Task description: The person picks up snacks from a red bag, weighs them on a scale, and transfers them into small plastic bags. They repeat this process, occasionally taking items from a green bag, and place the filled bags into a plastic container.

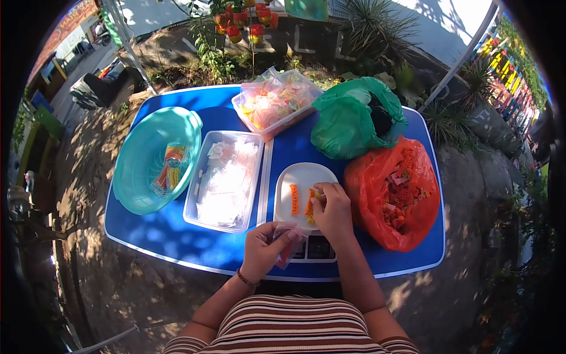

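Observation:
My left hand (263, 248) is closed on a small clear plastic bag (287, 253) with something red inside, in front of the scale (316, 248). Over the right part of the white tray (284, 213) on the scale, my right hand (332, 207) has its fingers pinched at orange and yellow pieces (309, 205). Left of those fingers, an orange strip (294, 199) lies on the tray. The red plastic bag (367, 194), just right of my right hand, holds many small red and orange pieces.
On the blue table (153, 238) stand a turquoise basket (132, 154), a clear box of small empty-looking bags (227, 183), a box of filled bags (277, 103) and a green plastic bag (336, 121). Metal poles rise behind both back corners.

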The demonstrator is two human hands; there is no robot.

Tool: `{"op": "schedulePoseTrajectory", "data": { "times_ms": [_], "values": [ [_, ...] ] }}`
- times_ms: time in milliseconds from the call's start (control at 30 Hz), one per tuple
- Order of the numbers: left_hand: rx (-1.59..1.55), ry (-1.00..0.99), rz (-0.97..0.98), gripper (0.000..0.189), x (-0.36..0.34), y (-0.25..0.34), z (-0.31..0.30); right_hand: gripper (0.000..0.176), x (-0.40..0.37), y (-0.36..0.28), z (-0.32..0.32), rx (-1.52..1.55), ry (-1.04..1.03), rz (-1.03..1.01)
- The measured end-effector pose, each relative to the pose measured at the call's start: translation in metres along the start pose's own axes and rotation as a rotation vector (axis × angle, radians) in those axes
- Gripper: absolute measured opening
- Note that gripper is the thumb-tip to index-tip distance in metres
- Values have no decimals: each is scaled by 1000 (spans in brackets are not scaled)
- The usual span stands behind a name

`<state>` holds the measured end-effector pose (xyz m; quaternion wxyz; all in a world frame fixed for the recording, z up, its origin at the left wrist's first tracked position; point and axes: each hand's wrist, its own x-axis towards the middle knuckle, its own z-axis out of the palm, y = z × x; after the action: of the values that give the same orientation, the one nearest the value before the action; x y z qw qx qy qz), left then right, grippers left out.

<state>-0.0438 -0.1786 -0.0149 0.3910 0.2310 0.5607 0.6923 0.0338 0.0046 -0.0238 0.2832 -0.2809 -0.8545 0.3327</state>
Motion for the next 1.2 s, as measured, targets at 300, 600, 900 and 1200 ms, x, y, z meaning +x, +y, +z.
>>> {"op": "schedulePoseTrajectory", "data": {
  "times_ms": [300, 600, 900, 1200],
  "values": [
    [-80, 71, 58, 21, 2, 0, 3, 36, -3, -9, -9, -46, -102, 55],
    [39, 95, 99, 20, 5, 2, 0, 41, -6, -7, -7, -26, -89, -94],
    [36, 82, 13, 26, 7, 3, -2, 38, -3, -23, -19, 619, -13, 84],
    [16, -14, 102, 34, 8, 0, 4, 32, -23, -37, -28, 1003, -105, 98]
  ]
}}
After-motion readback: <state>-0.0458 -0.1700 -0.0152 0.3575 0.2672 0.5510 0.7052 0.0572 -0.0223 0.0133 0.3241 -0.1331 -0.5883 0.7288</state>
